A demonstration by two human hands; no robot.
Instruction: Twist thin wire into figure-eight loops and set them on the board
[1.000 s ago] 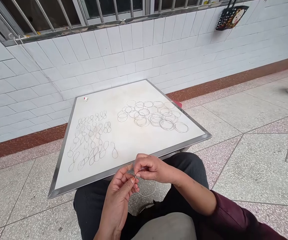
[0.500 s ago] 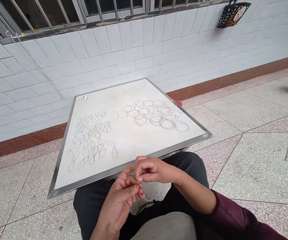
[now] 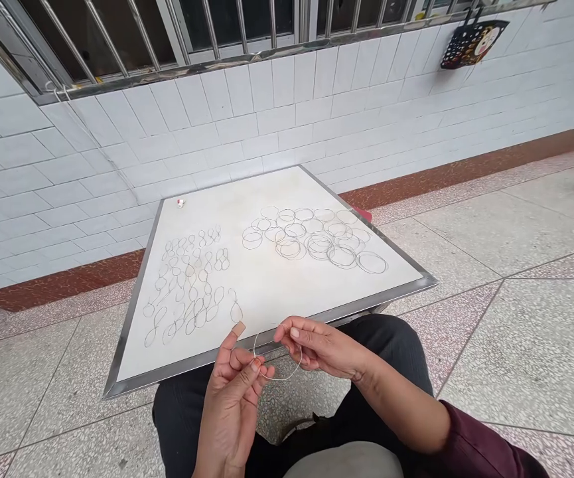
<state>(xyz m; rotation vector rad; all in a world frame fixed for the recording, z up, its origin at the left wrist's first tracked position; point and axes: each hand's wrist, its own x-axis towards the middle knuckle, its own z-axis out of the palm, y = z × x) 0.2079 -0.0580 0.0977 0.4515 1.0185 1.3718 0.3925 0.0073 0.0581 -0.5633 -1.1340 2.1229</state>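
Observation:
A thin pale wire ring hangs over my lap, just in front of the table's near edge. My left hand pinches its left side between thumb and fingers, the index finger raised with a tan wrap at its tip. At the ring's right side, my right hand has its fingers curled around the wire; the exact contact is partly hidden. On the white table, wire loops twisted into figure-eights lie in rows at the left. Plain round wire rings overlap in a group at the right.
A small white-and-red object sits at the table's far left corner. Beyond the table stands a white tiled wall with a barred window. A dark dotted bag hangs at the upper right.
My hands have moved apart, the right drawing away from the left's fingertips. The ring between them shows more openly. My left index finger has lifted, and the view has shifted slightly.

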